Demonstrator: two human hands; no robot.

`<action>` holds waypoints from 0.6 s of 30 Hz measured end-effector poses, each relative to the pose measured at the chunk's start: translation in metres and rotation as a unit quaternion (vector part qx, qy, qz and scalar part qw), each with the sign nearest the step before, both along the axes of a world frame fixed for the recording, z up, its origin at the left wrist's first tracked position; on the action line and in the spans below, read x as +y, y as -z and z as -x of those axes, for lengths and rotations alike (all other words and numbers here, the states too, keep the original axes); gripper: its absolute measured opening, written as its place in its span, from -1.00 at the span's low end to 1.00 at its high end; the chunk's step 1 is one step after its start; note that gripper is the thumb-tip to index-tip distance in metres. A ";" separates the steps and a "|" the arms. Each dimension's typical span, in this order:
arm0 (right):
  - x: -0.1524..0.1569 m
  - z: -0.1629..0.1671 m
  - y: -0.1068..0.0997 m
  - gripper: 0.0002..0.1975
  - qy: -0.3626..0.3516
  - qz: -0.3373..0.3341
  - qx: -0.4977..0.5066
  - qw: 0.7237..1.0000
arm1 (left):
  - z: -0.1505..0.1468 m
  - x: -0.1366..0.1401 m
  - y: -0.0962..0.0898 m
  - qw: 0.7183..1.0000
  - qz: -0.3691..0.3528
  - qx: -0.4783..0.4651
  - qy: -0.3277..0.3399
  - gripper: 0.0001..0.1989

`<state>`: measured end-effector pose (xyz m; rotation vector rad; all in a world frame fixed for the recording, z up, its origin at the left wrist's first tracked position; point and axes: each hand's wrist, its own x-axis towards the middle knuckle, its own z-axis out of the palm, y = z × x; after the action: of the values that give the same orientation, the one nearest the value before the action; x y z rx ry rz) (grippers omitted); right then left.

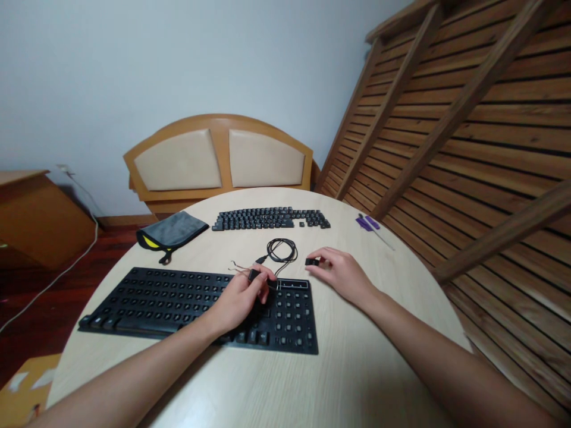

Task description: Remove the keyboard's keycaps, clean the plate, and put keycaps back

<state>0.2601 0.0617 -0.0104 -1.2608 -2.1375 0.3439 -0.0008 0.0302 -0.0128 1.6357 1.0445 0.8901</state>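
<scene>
my right grip (341, 274), fingertips nearly together, pinches a small black block (311, 261) off the keyboard's (163, 297) far right corner. my left grip (243, 295), closed round a dark piece (254, 274), is nearer, above the keyboard; long axis left-right along the counter (357, 368).

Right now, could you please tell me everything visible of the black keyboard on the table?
The black, plastic-looking keyboard lies flat on the table. Most keys appear to show bare stems; some front-row keycaps seem in place. A white-outlined panel sits above its number pad. The left hand and forearm hide part; contact is unclear.
</scene>
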 end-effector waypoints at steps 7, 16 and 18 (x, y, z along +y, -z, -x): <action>0.060 -0.018 0.011 -0.82 0.083 -0.044 -0.171 0.981 | -0.001 0.000 0.001 1.000 0.006 0.001 0.010 -0.61; 0.103 -0.021 0.014 -0.78 0.143 -0.049 -0.224 0.963 | -0.001 -0.001 0.001 1.000 0.021 -0.009 0.012 -0.59; 0.107 -0.021 0.017 -0.78 0.154 -0.050 -0.229 0.960 | -0.001 -0.001 0.000 1.000 0.021 -0.010 0.014 -0.59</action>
<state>0.2815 0.1687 -0.0271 -1.7089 -2.2380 -0.2088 0.0001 0.0290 -0.0128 1.5990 1.0188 0.8589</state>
